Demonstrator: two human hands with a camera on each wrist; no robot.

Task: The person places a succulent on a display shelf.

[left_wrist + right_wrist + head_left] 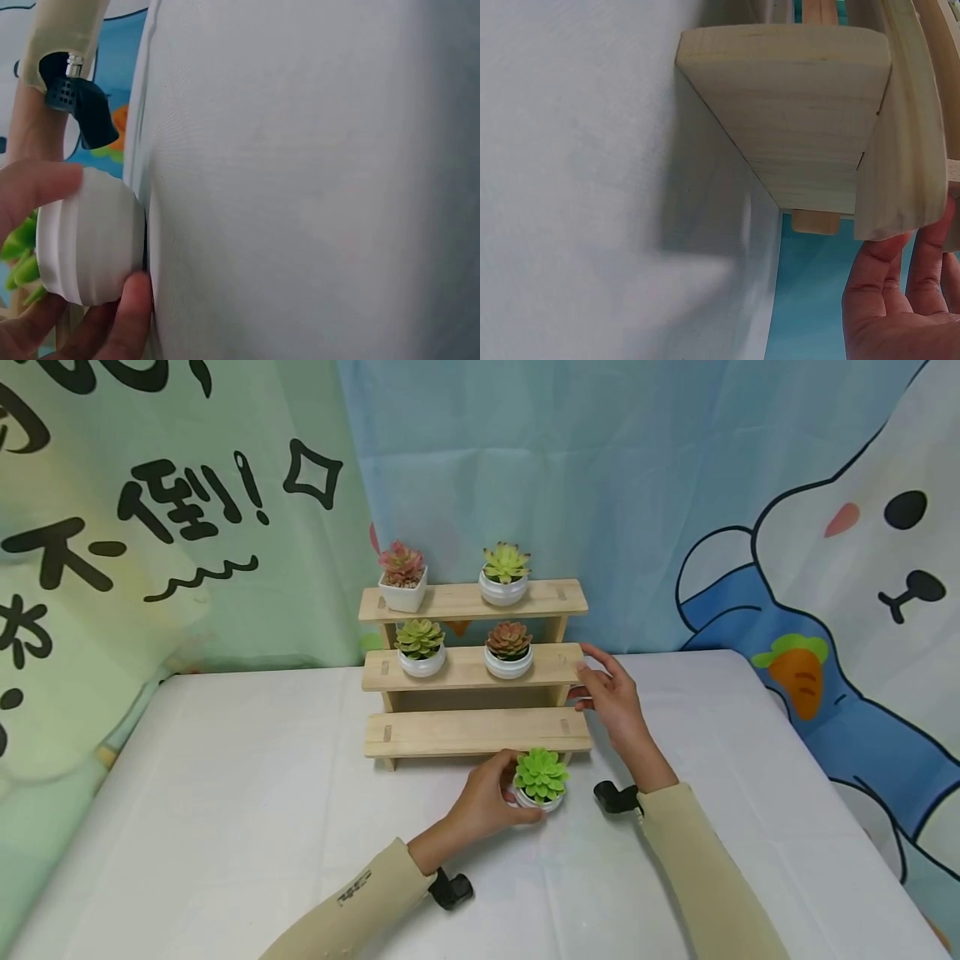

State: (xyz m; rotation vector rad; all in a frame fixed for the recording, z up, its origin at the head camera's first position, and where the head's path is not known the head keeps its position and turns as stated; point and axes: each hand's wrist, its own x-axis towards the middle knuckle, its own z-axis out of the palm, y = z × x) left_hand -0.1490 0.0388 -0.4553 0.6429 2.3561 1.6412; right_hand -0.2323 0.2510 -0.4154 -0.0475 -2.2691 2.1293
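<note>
My left hand grips a white ribbed pot with a bright green succulent, thumb on one side and fingers on the other. In the left wrist view this white pot is close over the white tablecloth. It is just in front of the lowest step of a three-tier wooden plant stand. My right hand holds the stand's right end near the middle tier, its fingers curled at the board ends. The right wrist view shows the fingertips against a wooden board.
A pink succulent and a yellow-green one stand on the top tier. On the middle tier are a green succulent and a reddish-brown one. Printed curtains hang behind the white-covered table.
</note>
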